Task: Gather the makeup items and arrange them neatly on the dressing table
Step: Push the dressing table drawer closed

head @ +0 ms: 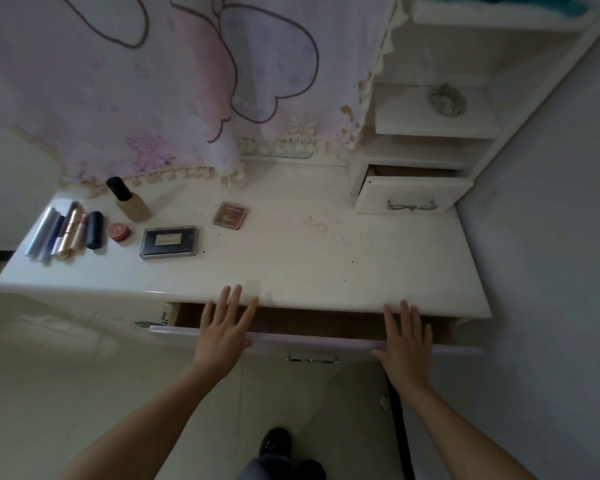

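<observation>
Both hands were laid flat over the top edge of the wide drawer front (pixel 309 342), which was pulled partly out below the six o'clock edge of the dressing table (pixel 309 265). The left hand (pixel 224 327) was spread, fingers straight, its fingertips reaching the tabletop's rim. The right hand (pixel 407 344) was likewise flat and extended, toward five o'clock. Nothing was held in either.

The makeup items were gathered toward nine and ten o'clock of the tabletop. A row of lipsticks and tubes (pixel 66 230) was laid side by side near the nine o'clock edge, with a foundation bottle (pixel 129 200) standing just behind. A small red jar (pixel 118 232) and a dark palette (pixel 169 241) were set beside them. A pink compact (pixel 231 215) was left apart, nearer the middle, so the arrangement was judged unfinished.

If the drawer were pushed shut with fingers draped over its front, they could be pinched against the tabletop's edge. An uneven push from the two hands could skew the drawer and jam it. A hard close could jolt the table. The bottle might then be toppled onto the tubes, and these could be rolled off the nearby edge. A small drawer (pixel 413 197) at two o'clock was ajar. Its contents could not be made out, so an item could be overlooked there.
</observation>
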`<state>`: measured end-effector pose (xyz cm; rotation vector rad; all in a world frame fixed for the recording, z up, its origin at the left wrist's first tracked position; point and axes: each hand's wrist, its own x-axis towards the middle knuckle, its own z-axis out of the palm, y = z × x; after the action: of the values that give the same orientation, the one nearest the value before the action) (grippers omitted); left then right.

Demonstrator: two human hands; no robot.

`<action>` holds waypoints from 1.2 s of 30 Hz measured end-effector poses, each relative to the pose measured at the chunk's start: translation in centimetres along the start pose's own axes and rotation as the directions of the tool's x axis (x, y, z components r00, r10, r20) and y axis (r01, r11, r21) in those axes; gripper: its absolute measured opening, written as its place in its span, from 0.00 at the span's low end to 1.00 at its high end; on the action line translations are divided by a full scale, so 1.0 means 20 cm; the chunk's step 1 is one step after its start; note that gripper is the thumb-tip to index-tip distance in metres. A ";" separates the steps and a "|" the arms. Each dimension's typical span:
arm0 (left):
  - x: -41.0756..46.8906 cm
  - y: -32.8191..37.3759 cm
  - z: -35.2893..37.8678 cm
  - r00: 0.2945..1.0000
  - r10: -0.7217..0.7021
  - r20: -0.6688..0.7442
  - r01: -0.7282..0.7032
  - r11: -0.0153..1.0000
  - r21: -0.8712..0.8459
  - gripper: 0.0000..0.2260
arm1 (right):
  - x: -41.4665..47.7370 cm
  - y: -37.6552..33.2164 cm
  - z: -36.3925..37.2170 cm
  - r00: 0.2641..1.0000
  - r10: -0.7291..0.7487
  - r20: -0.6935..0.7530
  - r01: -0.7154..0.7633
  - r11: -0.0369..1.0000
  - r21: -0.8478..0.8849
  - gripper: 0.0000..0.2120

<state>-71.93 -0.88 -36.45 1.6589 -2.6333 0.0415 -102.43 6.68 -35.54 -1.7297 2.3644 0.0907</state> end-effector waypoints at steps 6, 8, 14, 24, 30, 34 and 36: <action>0.10 0.01 0.00 0.989 -0.061 0.136 0.060 0.998 0.014 0.48 | 0.15 0.02 -0.02 1.000 -0.024 -0.010 0.023 0.999 -0.044 0.44; 0.12 0.00 -0.01 0.986 -0.054 0.157 0.053 0.998 0.015 0.48 | 0.16 0.03 -0.02 0.999 -0.018 0.049 0.019 0.999 -0.036 0.40; 0.14 0.00 0.02 0.976 0.001 0.217 -0.002 1.000 0.005 0.46 | 0.21 0.03 0.00 0.996 -0.090 0.018 0.092 0.980 -0.176 0.43; 0.18 0.07 0.04 0.990 -0.083 0.113 0.093 0.992 -0.085 0.37 | 0.26 -0.02 -0.09 0.988 -0.151 -0.025 0.147 0.982 -0.121 0.31; 0.18 0.06 0.05 0.984 -0.120 0.135 0.120 0.993 0.007 0.29 | 0.26 0.00 -0.07 0.986 -0.168 -0.008 0.166 0.978 -0.123 0.36; 0.18 0.06 0.08 0.975 -0.133 0.176 0.133 0.991 0.014 0.35 | 0.28 -0.03 -0.07 0.988 -0.152 0.016 0.152 0.970 -0.192 0.26; 0.18 0.08 -0.02 0.963 -0.141 0.231 0.153 0.988 -0.036 0.31 | 0.28 -0.04 -0.04 0.993 -0.118 0.031 0.122 0.972 -0.200 0.24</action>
<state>-74.92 -3.37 -35.92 1.9432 -2.6278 -0.2351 -103.42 1.00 -35.76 -1.9485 2.2994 0.3370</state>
